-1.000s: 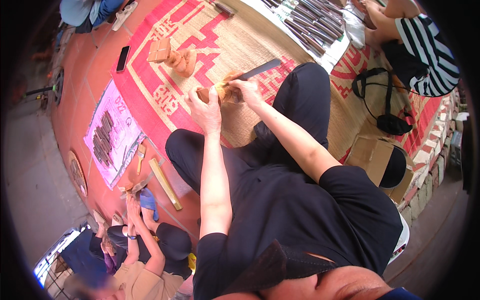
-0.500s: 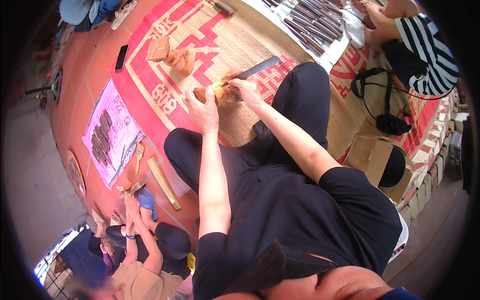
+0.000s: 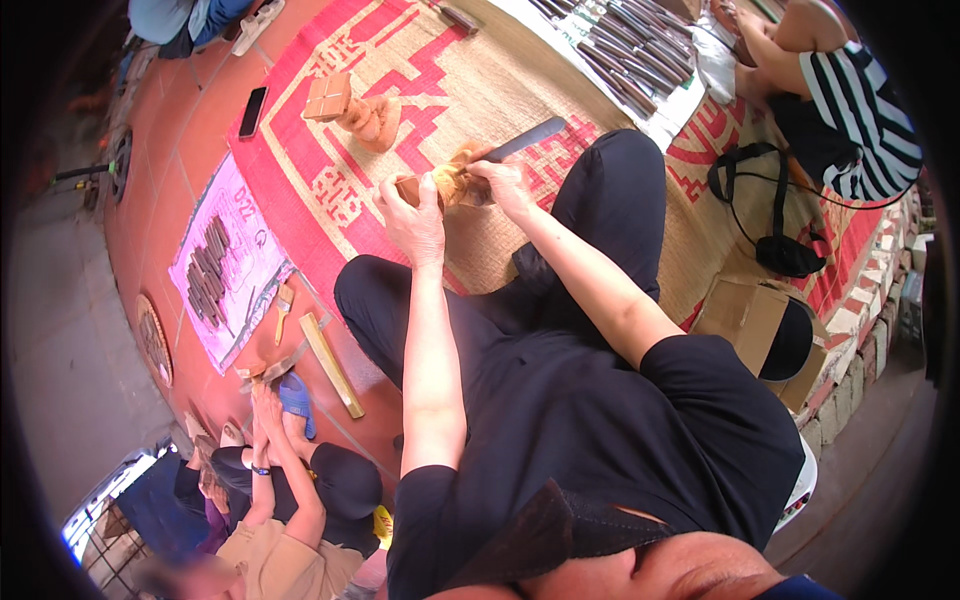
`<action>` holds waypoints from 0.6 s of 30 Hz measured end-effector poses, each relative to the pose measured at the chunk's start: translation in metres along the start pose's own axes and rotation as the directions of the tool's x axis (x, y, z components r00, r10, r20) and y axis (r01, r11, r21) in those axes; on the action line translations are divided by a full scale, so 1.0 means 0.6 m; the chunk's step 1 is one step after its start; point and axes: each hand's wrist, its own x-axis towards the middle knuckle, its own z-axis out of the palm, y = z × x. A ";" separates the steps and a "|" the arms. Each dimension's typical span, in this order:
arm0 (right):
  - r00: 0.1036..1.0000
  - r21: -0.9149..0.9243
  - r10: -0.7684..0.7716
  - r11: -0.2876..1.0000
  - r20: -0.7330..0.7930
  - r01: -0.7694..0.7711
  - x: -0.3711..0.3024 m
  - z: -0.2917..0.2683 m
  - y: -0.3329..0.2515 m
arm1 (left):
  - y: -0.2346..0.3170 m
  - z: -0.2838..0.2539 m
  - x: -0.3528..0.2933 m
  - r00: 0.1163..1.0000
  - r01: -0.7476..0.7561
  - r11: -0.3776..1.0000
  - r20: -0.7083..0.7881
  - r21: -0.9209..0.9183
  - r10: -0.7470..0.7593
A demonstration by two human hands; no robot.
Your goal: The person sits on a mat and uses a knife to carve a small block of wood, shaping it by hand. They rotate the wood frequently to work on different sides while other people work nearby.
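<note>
My left hand (image 3: 415, 225) is wrapped round a small brown carved wooden piece (image 3: 408, 188), its thumb lying along the top. A yellowish part (image 3: 447, 184) shows between my hands; I cannot tell whether it is cloth or pale wood. At its right side my right hand (image 3: 507, 188) is closed, and what its fingers pinch is hidden. A long grey knife blade (image 3: 528, 138) reaches up and right from just beyond my right fingers. Whether that hand touches it, I cannot tell. Another carved wooden piece with a square block end (image 3: 355, 110) sits on the mat farther off.
Under the work is a red and straw-coloured woven mat (image 3: 480, 75). Several dark rods (image 3: 640, 50) lie at the far right, others on a pink sheet (image 3: 235, 195) to the left. A phone (image 3: 253, 112), a brush (image 3: 284, 310), a wooden bar (image 3: 332, 365) and nearby seated people surround me.
The whole scene has slid slightly right and down in the view. Both hands keep nearly the same hold, with only a slight shift of the right hand against the piece.
</note>
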 end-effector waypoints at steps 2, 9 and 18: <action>0.999 -0.068 -0.003 0.998 -0.053 0.000 -0.011 0.002 -0.012 | -0.004 -0.001 0.006 1.000 -0.019 1.000 -0.012 0.005 0.019; 1.000 -0.009 0.024 1.000 0.013 -0.024 -0.001 0.001 -0.014 | 0.001 -0.001 0.002 1.000 0.012 1.000 0.016 -0.013 -0.011; 0.979 -0.312 -0.097 0.938 0.178 0.150 0.034 -0.012 -0.052 | -0.001 0.001 0.009 0.999 0.045 0.999 0.018 -0.018 -0.045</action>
